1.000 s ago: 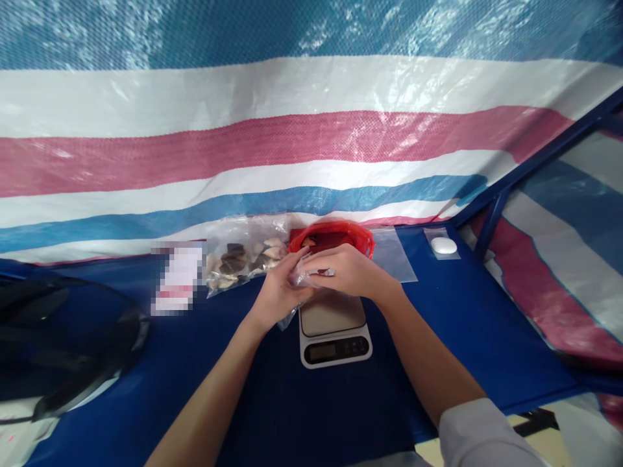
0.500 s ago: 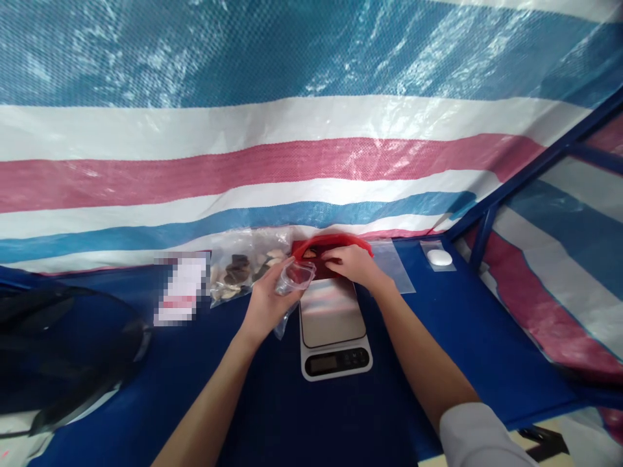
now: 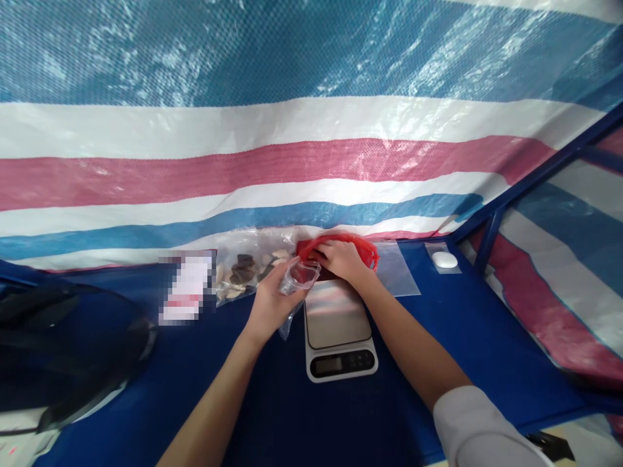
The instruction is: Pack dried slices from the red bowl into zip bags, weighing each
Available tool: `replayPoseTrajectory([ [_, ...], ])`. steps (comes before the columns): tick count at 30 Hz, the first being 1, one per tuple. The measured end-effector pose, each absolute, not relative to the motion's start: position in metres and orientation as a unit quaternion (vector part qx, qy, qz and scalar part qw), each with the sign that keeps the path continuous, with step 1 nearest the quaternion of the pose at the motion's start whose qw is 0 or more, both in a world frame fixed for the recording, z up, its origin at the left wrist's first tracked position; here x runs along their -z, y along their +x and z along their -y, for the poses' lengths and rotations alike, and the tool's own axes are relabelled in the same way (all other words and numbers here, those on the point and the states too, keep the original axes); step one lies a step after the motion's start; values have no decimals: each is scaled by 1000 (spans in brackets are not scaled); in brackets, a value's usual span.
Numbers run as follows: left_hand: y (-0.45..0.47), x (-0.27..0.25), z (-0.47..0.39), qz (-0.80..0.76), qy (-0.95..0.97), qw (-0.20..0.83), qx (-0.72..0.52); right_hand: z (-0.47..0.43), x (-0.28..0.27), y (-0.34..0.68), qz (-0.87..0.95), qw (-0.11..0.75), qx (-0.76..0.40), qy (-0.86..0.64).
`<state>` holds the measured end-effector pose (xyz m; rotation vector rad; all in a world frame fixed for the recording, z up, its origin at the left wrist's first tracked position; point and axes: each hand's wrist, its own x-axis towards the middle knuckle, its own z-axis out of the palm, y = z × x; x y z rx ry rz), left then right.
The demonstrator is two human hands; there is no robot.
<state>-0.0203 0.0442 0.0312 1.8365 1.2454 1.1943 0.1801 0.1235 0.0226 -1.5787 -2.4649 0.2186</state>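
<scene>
My left hand (image 3: 276, 295) grips a thin, crinkly clear plastic bag (image 3: 300, 277), its mouth spread into a glossy ring above the far end of the scale, its limp tail hanging below my fingers. My right hand (image 3: 338, 259) reaches into the mouth of the soft red plastic bag (image 3: 372, 254) by the desk's back edge, fingers bent; I cannot tell whether they pinch anything.

Nearer me, around the middle of the smooth blue desk (image 3: 487, 350), sits the digital scale (image 3: 338, 314): brushed-looking metal plate, rounded white body, black display strip. Along the back edge, a see-through bag of pieces (image 3: 241, 269) bulges with pale and dark curved lumps, left of the red one; to its right lies a flat clear sleeve (image 3: 402, 275). Towards the back right corner, a smooth white oval (image 3: 444, 260) rests on a small clear packet.
</scene>
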Motion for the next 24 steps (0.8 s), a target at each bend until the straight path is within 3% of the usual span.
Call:
replayPoseTrajectory([
  [24, -19, -29, -47, -462, 684, 333, -455, -136, -20, 197, 852, 101, -99, -504],
])
